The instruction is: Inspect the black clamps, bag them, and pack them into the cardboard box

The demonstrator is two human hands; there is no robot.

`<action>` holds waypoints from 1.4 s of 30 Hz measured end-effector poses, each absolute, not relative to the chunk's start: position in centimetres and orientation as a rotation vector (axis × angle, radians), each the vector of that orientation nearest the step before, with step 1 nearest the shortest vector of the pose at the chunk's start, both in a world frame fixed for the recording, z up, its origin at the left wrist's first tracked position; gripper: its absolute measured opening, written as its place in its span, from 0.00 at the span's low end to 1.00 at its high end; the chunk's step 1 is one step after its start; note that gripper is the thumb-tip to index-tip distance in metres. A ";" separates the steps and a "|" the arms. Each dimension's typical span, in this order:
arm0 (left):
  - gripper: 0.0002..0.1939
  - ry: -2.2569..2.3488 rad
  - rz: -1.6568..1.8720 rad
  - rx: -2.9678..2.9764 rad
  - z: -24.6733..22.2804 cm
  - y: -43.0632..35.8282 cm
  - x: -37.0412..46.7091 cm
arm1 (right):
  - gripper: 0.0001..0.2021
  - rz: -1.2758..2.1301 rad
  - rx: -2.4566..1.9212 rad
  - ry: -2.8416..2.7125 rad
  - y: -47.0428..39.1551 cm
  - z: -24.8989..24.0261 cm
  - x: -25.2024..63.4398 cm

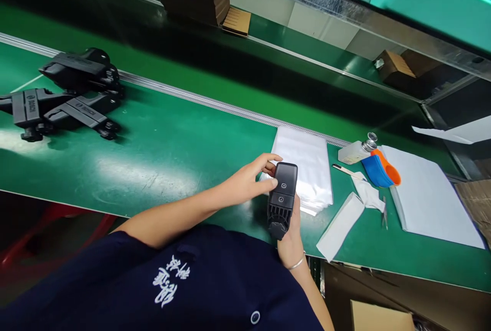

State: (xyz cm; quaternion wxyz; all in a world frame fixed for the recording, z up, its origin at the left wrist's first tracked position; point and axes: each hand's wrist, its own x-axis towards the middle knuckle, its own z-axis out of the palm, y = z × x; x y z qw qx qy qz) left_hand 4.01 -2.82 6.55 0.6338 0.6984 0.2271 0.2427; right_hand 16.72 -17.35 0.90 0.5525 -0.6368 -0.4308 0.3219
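Observation:
A black plastic device (283,195) with two small round screws and a ribbed lower end is held over the bench's front edge. My right hand (292,239) is wrapped round it from behind and below, its fingers mostly hidden by the device. At the upper left side of the device, my left hand (255,180) touches it with the thumb, the fingers bent near its top edge. Behind both hands lies a stack of clear plastic bags (307,162) on the green bench (184,152).
Several black BOSCH parts (84,108) lie at the left. On the right are a bottle (353,152), a blue and orange holder (379,170), white cloths (341,226), tweezers (384,213) and white sheets (433,198). A metal shelf edge (326,6) crosses above.

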 end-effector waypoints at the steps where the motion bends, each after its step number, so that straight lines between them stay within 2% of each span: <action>1: 0.22 0.552 0.571 1.577 6.5 -2.7 4.2 | 0.25 0.779 -1.495 -0.984 -17.0 0.3 16.7; 4: 0.16 0.605 0.584 1.539 6.3 -2.3 4.6 | 0.23 0.841 -1.459 -0.845 -15.7 -2.0 16.7; 8: 0.18 0.598 0.581 1.538 6.2 -2.1 4.6 | 0.25 0.916 -1.379 -0.670 -14.4 -3.7 16.7; 10: 0.23 0.561 0.577 1.554 6.1 -2.2 4.0 | 0.25 0.919 -1.340 -0.632 -14.2 -3.5 17.0; 15: 0.48 0.381 0.465 1.631 5.6 -2.8 1.5 | 0.21 0.852 -1.123 -0.571 -15.1 -1.8 18.2; 19: 0.51 0.411 0.477 1.506 5.0 -3.0 0.2 | 0.27 0.806 -1.038 -0.604 -16.0 -1.0 19.1; 22: 0.53 0.425 0.459 1.176 4.5 -2.7 0.2 | 0.32 0.852 -1.088 -0.640 -16.0 -0.3 19.7; 24: 0.50 0.447 0.405 0.921 4.0 -2.6 0.4 | 0.29 0.887 -1.143 -0.647 -15.8 0.1 19.9; 27: 0.37 0.489 0.344 0.650 2.9 -2.7 0.8 | 0.20 0.925 -1.221 -0.643 -15.4 0.5 20.0; 30: 0.28 0.493 0.338 0.534 2.1 -3.1 1.0 | 0.21 0.960 -1.246 -0.626 -15.2 0.5 19.8; 36: 0.26 0.520 0.288 0.524 2.0 -2.3 1.2 | 0.20 0.822 -1.320 -0.745 -15.4 1.2 19.4; 42: 0.22 0.674 0.339 0.443 1.0 -1.4 3.1 | 0.19 0.374 -1.571 -1.439 -15.3 4.0 17.0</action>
